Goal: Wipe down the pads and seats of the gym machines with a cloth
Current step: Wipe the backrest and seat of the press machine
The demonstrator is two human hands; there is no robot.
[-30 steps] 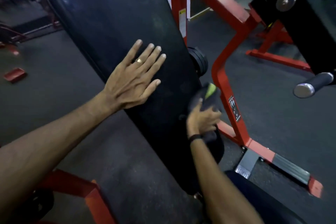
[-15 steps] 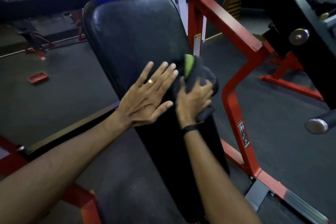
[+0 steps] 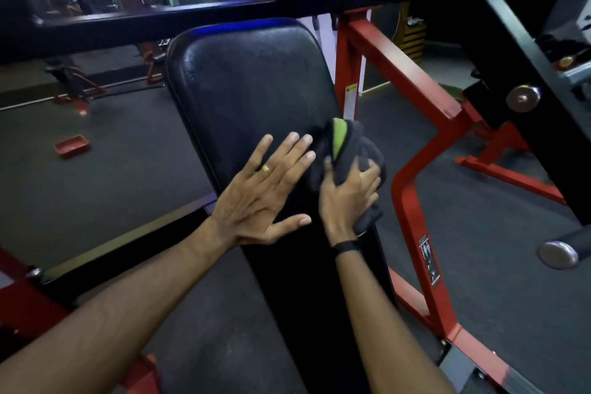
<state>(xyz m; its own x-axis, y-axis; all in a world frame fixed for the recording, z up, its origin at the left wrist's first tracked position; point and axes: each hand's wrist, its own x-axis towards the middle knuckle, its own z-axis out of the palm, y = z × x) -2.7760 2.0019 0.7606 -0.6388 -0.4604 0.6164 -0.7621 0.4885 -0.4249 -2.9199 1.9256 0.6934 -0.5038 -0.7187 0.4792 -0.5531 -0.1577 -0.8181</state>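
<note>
Cloth (image 3: pixel 348 157) is being gripped by the right hand (image 3: pixel 347 198) mid-frame, pressing the pad (image 3: pixel 249 89). Left hand (image 3: pixel 265 192) is lying flat, fingers straight, just beside. Pad's length is running toward upper frame, unwiped above both hands.

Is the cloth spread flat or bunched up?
Bunched: the cloth sits as a thick wad gripped by the right hand on the back pad.

Dimly lit gym scene, blue glare cast along the top edge of the back pad (image 3: pixel 252 86), edges bent by wide-angle distortion, slight motion blur throughout.
</note>
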